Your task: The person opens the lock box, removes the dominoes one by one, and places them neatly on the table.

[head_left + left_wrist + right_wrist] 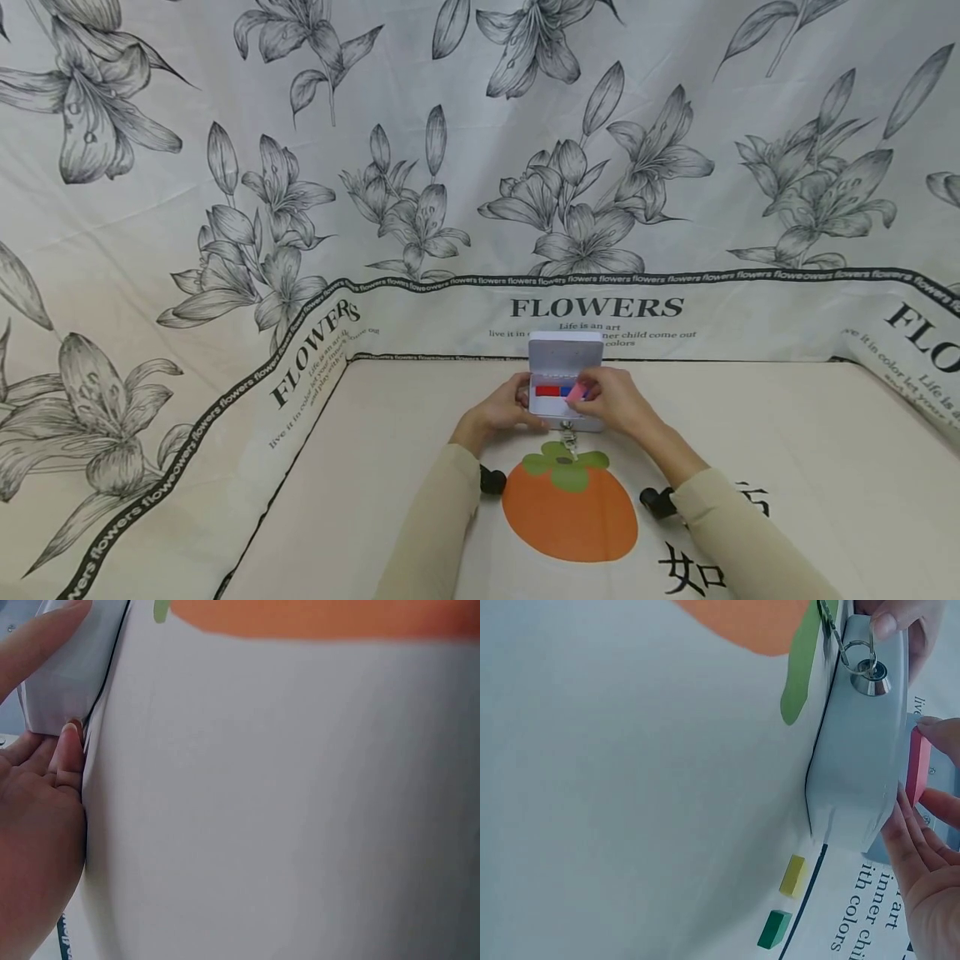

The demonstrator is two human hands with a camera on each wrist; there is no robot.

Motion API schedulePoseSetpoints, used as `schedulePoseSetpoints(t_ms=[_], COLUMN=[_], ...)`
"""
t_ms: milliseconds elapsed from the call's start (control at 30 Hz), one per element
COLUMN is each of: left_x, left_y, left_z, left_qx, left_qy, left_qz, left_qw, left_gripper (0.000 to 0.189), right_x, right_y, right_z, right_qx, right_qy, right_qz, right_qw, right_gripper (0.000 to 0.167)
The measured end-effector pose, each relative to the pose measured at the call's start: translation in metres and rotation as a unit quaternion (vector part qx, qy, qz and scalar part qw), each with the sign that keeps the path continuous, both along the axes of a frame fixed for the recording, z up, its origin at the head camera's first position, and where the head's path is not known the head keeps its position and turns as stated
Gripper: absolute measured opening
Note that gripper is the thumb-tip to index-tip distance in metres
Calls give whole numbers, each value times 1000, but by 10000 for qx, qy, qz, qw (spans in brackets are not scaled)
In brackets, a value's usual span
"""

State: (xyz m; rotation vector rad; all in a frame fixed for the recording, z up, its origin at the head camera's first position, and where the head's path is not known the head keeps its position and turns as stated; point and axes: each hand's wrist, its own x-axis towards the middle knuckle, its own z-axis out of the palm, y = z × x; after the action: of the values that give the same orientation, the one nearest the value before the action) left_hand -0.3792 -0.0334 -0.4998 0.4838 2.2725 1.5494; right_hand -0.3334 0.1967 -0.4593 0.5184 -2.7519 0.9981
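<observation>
A small pale metal lock box (566, 357) stands on the table with its lid raised. Its front lock (871, 677) has a ring of keys (568, 435) hanging from it. My left hand (498, 410) grips the box's left side, the thumb on its front and the fingers round the side. Over the box's right part, my right hand (615, 400) pinches a pink block (916, 766) between thumb and fingers. Inside lie a red block (547, 391) and, to its right, a blue block (566, 391), partly covered by the pink one.
In the right wrist view, a yellow block (793, 876) and a green block (775, 929) lie on the table beyond the box's right end. An orange persimmon print (570, 521) marks the cloth in front. Behind the box rises a flower-printed curtain (420, 317).
</observation>
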Motion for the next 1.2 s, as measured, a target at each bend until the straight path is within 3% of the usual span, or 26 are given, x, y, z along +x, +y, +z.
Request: schedulePoseSetpoints(t_ms=[900, 1200], left_x=[1, 2], left_y=[-1, -1], left_z=[0, 3], left_qx=[-67, 67], left_qy=[-45, -44], left_qz=[46, -10], left_qw=[10000, 10000], left_gripper=[100, 100], right_x=[13, 13], right_y=[35, 48], right_z=[9, 9], right_qx=[212, 307], right_qy=[166, 186], right_qz=[-74, -165], right_qw=[9996, 9992], right_gripper=[23, 36])
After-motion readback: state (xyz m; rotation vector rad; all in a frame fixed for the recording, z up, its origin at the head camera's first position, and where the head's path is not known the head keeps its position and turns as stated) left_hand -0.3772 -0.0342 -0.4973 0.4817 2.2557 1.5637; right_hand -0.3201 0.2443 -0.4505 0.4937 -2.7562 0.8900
